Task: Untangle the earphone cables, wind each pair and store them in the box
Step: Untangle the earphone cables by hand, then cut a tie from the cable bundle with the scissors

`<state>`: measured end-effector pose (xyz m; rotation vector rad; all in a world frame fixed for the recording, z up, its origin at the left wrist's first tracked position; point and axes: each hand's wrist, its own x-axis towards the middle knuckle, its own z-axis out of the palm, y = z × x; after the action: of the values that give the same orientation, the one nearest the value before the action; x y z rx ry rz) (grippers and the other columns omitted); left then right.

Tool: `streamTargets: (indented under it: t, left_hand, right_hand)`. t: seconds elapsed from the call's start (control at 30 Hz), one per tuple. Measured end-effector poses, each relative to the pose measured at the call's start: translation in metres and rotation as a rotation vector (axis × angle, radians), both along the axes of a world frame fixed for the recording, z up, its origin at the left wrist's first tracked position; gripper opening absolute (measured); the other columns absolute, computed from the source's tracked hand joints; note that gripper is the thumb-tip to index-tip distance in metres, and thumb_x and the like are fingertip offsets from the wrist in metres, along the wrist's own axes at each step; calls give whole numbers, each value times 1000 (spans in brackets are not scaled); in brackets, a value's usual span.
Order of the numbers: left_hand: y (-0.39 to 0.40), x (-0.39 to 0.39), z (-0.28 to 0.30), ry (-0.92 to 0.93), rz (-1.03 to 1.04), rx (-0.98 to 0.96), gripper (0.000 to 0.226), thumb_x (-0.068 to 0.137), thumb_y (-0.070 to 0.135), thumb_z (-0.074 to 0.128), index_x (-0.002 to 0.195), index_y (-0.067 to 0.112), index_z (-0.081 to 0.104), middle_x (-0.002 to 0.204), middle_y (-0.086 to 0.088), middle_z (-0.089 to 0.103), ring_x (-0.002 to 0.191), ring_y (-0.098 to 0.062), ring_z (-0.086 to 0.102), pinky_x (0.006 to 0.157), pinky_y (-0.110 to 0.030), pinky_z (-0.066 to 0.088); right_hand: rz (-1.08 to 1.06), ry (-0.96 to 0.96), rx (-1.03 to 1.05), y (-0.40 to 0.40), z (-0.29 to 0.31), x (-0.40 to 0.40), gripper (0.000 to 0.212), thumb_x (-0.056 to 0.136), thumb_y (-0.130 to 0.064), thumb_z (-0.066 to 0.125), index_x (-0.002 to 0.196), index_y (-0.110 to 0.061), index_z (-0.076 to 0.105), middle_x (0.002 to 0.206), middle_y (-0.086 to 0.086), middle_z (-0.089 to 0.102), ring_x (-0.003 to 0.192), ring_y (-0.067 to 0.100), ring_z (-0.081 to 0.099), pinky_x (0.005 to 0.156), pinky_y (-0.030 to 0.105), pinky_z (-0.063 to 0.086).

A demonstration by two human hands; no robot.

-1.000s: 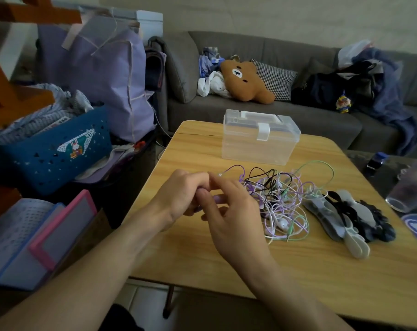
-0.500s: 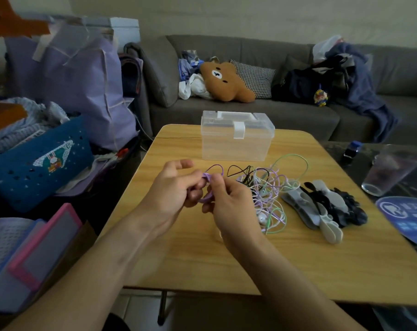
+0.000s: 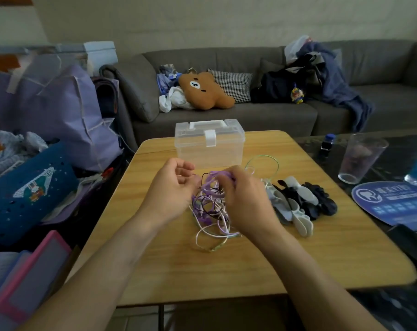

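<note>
A tangle of earphone cables, purple, white, black and pale green, hangs between my hands above the wooden table. My right hand grips a bunch of purple loops at the top of the tangle, lifting it. My left hand is beside it, palm turned inward, fingers loosely curled, with a thin white strand running to its fingertips. A clear plastic box with a white latch stands shut at the table's far side, just behind my hands.
Several grey, white and black cable winders lie to the right of the tangle. A drinking glass, a small bottle and a blue fan sit on the dark table at right. Bags and baskets crowd the left; a sofa stands behind.
My right hand has gathered purple loops and lifted the tangle off the table. My left hand has loosened and moved slightly apart. The camera has tilted up.
</note>
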<state>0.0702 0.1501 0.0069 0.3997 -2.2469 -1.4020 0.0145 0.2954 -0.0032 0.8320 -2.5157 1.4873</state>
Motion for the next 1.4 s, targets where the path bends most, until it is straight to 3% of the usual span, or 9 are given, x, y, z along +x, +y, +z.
streamTargets:
  t: [0.27,0.37,0.47,0.6,0.77,0.87,1.1,1.27,1.4]
  left_hand:
    - [82,-32,-6,114,-300,-428,28,91,-8,48,95,12,67,92,3,67,78,2,57,73,-8,42]
    - [101,-62,-19,50,-462,-775,36,86,-8,51,113,10,65,113,-8,64,111,-22,51,101,-32,37]
    - [110,-85,-33,-109,-535,-1173,46,87,5,55,130,18,54,126,-2,56,119,-25,45,99,-38,29]
    - [113,-94,-33,-73,-463,-1263,45,87,3,57,130,19,52,119,0,60,111,-26,52,93,-36,32]
    - [95,-87,-24,45,-482,-961,50,89,15,69,136,24,57,114,-2,65,107,-21,49,88,-27,27]
    - [84,-79,-22,24,-487,-674,52,83,12,77,131,25,63,107,-3,69,102,-19,60,93,-25,43]
    - [65,-64,-10,50,-446,-480,58,76,3,81,128,22,63,105,6,65,80,-8,61,72,-7,44]
    - [43,-29,29,55,-519,47,41,81,9,71,118,25,65,104,3,75,98,-14,70,82,-26,57]
    - [12,-5,26,-26,-506,438,34,78,17,62,111,11,68,95,-6,72,90,-21,66,84,-34,52]
  right_hand:
    - [-464,-88,-302,69,7,-53,21,106,-31,42,97,-20,56,81,-6,55,69,10,50,49,16,33]
    - [-514,-121,-371,86,4,-58,17,106,-32,41,102,-22,55,86,-8,57,71,6,52,54,20,36]
    - [-510,-115,-365,93,-1,-58,14,106,-31,43,102,-23,54,88,-9,57,75,4,54,56,16,38]
    - [-473,-123,-341,96,-3,-56,14,105,-30,45,101,-25,57,85,-10,58,72,4,55,50,11,39]
    - [-450,-73,-411,93,0,-52,16,105,-27,46,97,-21,59,83,-6,60,66,-5,54,54,5,39]
    - [-436,-41,-435,88,2,-51,18,105,-27,46,95,-21,59,79,-4,59,64,0,53,54,6,39]
    - [-391,-25,-462,76,1,-48,21,104,-30,47,87,-30,58,75,2,61,63,12,53,52,20,43]
    - [-338,-20,-652,63,16,-31,24,105,-30,44,93,-21,63,69,4,58,57,13,50,50,28,42]
    - [-146,-131,-636,38,16,-15,32,105,-29,43,90,-8,62,57,-3,54,51,10,48,45,21,39]
